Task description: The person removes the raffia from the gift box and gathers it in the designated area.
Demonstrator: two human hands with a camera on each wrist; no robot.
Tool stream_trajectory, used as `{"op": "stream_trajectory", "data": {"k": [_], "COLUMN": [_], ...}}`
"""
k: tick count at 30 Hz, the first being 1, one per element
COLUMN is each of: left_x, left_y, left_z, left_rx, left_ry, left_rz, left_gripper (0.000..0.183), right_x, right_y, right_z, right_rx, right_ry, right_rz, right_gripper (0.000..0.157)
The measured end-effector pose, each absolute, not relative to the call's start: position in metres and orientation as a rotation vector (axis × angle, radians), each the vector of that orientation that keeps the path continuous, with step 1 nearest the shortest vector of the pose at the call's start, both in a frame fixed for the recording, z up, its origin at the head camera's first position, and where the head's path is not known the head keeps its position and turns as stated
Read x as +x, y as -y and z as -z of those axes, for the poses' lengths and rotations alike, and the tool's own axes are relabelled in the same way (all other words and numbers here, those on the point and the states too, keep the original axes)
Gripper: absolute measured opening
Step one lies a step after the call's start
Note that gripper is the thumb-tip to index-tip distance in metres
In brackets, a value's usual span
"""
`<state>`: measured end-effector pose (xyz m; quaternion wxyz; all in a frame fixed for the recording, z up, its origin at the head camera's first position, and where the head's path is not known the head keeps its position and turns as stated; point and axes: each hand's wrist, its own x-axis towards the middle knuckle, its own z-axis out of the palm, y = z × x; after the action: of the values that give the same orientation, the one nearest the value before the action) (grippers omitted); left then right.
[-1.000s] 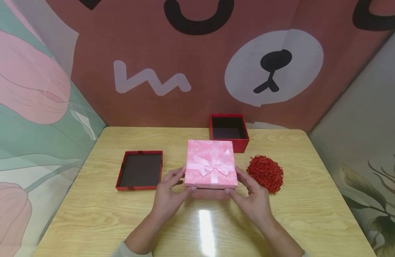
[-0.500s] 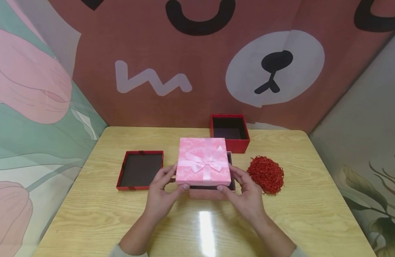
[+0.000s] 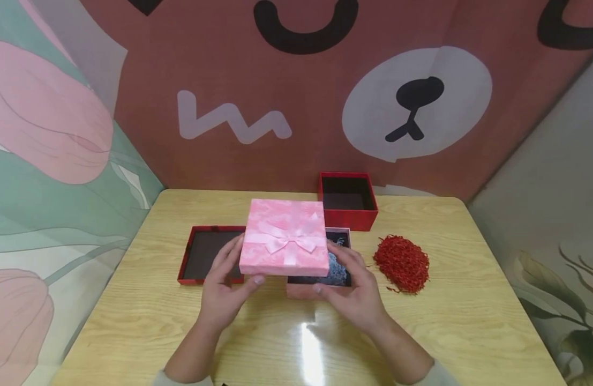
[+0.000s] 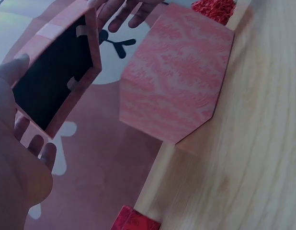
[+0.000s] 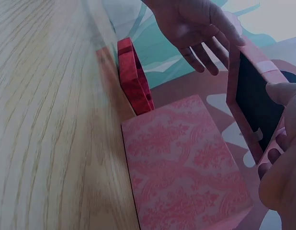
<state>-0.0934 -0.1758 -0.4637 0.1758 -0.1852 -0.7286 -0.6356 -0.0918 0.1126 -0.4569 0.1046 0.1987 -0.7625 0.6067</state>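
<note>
A pink patterned lid (image 3: 267, 257) with a satin bow is lifted over a pink box (image 3: 303, 291) and offset to its left. My left hand (image 3: 224, 292) grips the lid's left side, thumb at the near edge. On the other side, my right hand (image 3: 358, 289) holds the lid at its right edge. Part of the box's interior shows, with blue-grey shredded filling (image 3: 338, 268) inside; the lid hides the rest. Both wrist views show the lid's dark underside (image 4: 54, 74) above the upright pink box (image 5: 181, 167).
A red lid (image 3: 186, 262) lies upturned on the left of the wooden table (image 3: 132, 332), partly behind my left hand. An open red box (image 3: 349, 220) stands at the back. To the right sits a heap of red shredded paper (image 3: 401, 265).
Both hands have raised the pink lid off its box and carried it leftward, uncovering the box's right part and the blue-grey filling. The red pieces stay where they were.
</note>
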Motion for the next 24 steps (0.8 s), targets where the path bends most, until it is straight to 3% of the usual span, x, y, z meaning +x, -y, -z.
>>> {"op": "stream_trajectory", "data": {"k": [14,24], "left_x": [-0.088,-0.085], "left_y": [0.192,0.213], "left_z": [0.457,0.458], "left_rx": [-0.591,-0.688], "left_ry": [1.843,1.750], "left_rz": [1.897,1.898], "left_gripper": [0.093,0.094], "right_x": [-0.091,-0.095], "right_y": [-0.083,-0.071], "right_z": [0.449,0.447], "right_rx": [0.821,0.863], "right_ry": [1.939,2.049], "right_rz": [-2.210,-1.932], "right_gripper": [0.084,0.082]}}
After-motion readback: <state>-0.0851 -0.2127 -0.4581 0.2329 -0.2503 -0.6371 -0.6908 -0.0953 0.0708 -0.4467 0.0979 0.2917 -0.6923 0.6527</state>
